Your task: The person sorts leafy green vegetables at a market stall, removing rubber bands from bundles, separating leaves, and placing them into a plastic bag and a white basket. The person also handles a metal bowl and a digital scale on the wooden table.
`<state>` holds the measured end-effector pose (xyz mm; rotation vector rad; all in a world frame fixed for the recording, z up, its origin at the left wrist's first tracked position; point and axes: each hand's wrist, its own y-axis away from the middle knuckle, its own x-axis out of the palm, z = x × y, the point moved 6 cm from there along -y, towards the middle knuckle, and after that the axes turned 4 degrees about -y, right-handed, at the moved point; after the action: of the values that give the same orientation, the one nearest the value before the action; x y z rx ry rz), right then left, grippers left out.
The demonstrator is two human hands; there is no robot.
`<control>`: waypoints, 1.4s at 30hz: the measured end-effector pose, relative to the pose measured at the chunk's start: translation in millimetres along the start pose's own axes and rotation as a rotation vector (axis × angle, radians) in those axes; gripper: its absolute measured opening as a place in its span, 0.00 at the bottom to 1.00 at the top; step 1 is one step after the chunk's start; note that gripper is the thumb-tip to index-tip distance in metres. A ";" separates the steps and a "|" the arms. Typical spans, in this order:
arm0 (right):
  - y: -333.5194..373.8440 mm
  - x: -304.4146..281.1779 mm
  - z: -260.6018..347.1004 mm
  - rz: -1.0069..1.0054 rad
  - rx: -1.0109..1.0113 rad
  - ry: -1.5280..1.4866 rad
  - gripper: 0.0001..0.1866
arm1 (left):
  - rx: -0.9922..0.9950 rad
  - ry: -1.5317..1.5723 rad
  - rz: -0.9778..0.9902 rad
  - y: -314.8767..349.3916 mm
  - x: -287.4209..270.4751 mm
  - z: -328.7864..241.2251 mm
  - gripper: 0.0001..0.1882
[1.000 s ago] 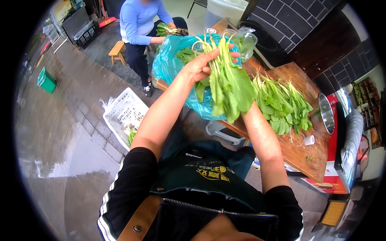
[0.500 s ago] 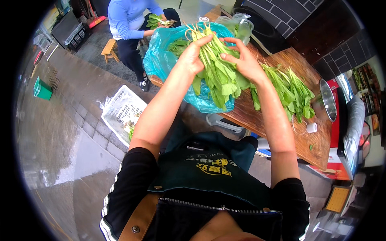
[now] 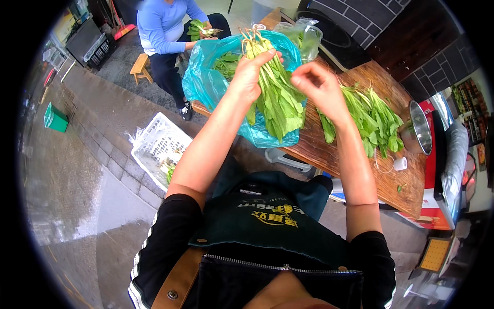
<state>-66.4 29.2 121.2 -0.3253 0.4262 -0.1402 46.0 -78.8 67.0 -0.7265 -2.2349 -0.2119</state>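
A white plastic basket (image 3: pixel 160 147) sits on the paved ground at the left, a green bin (image 3: pixel 55 118) farther off. On the wooden desk (image 3: pixel 355 170) — a metal bowl (image 3: pixel 422 129) and a small white roll (image 3: pixel 400 164). Another person in blue (image 3: pixel 162 26) sits on a low stool (image 3: pixel 139 67).

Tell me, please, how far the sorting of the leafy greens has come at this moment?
Looks done: a pile of greens lies laid out on the wooden table. In hand: the left hand grips a bunch of greens by its stems, roots up, while the right hand picks at it. Left: more greens sit in the blue plastic bag.
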 end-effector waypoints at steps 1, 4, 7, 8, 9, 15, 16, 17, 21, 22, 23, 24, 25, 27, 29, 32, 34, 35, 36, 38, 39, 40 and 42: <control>4.1 6.6 7.0 0.060 0.048 0.125 0.14 | -0.015 -0.005 -0.017 -2.7 -0.9 2.3 0.10; 5.8 11.1 -21.3 0.162 0.180 0.007 0.11 | -0.044 -0.013 -0.072 -6.5 -6.6 8.6 0.09; 4.0 -2.4 -29.4 0.161 0.246 -0.192 0.08 | -0.069 -0.024 -0.122 -4.4 -5.9 9.9 0.09; 3.1 -3.2 -31.9 0.164 0.259 -0.207 0.08 | -0.080 -0.030 -0.140 -3.1 -5.3 10.4 0.09; 2.4 -3.6 -35.2 0.166 0.273 -0.221 0.07 | -0.088 -0.039 -0.122 -4.6 -6.2 11.8 0.09; -0.4 -38.4 -28.0 0.082 0.233 -0.261 0.07 | -0.172 0.051 -0.090 -6.3 -21.1 13.1 0.12; -1.5 -57.0 -32.1 0.027 0.271 -0.245 0.08 | -0.187 0.110 -0.107 -3.8 -21.4 10.0 0.13; -2.1 -74.7 -36.7 -0.063 0.274 -0.231 0.08 | -0.191 0.128 -0.092 -1.7 -21.7 6.6 0.13; 5.4 -117.8 -97.0 -0.159 0.385 0.275 0.11 | -0.205 0.183 -0.026 5.0 -21.9 4.3 0.15; 6.3 -118.9 -108.1 -0.142 0.428 0.481 0.13 | -0.211 0.180 -0.013 7.0 -25.2 6.2 0.16; 10.4 -106.3 -106.8 -0.063 0.493 0.713 0.14 | -0.231 0.195 0.008 10.1 -29.6 10.1 0.16; 15.2 -90.5 -106.0 0.019 0.552 0.944 0.16 | -0.249 0.210 0.029 13.9 -34.1 14.4 0.16; 21.0 -82.7 -117.6 0.099 0.640 1.037 0.17 | -0.271 0.225 0.058 17.2 -33.0 18.0 0.17; 27.8 -78.1 -129.5 -0.004 0.397 1.171 0.16 | -0.286 0.191 0.072 25.3 -29.5 20.7 0.17; 26.8 -76.1 -132.1 0.023 0.339 1.213 0.15 | -0.309 0.171 0.068 33.8 -32.4 24.9 0.18; 21.7 -82.6 -130.8 0.100 0.454 0.328 0.14 | -0.314 0.176 0.105 45.8 -33.1 26.9 0.17; 24.4 -84.1 -124.2 0.080 0.465 0.066 0.12 | -0.331 0.134 0.085 49.2 -35.2 31.7 0.18; 24.1 -86.5 -123.7 0.085 0.459 0.057 0.12 | -0.350 0.122 0.070 50.7 -31.7 35.9 0.19; 25.0 -88.5 -122.3 0.089 0.453 0.049 0.12 | -0.369 0.111 0.056 51.8 -28.5 40.6 0.19; 26.1 -81.9 -110.9 0.092 0.486 0.001 0.10 | -0.390 0.071 0.060 52.8 -24.6 45.6 0.20; 26.0 -80.5 -113.3 0.088 0.478 -0.065 0.10 | -0.401 0.074 0.065 55.8 -23.9 47.5 0.21; 25.5 -81.7 -115.7 0.082 0.468 -0.128 0.10 | -0.411 0.078 0.074 57.2 -22.3 49.5 0.21; 26.4 -94.0 -114.8 0.066 0.412 -0.102 0.11 | -0.415 0.078 0.111 57.9 -19.9 48.9 0.21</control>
<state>-198.4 40.7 49.5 0.0868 0.2972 -0.1429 59.2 -22.1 14.7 -1.0390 -2.0896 -0.6498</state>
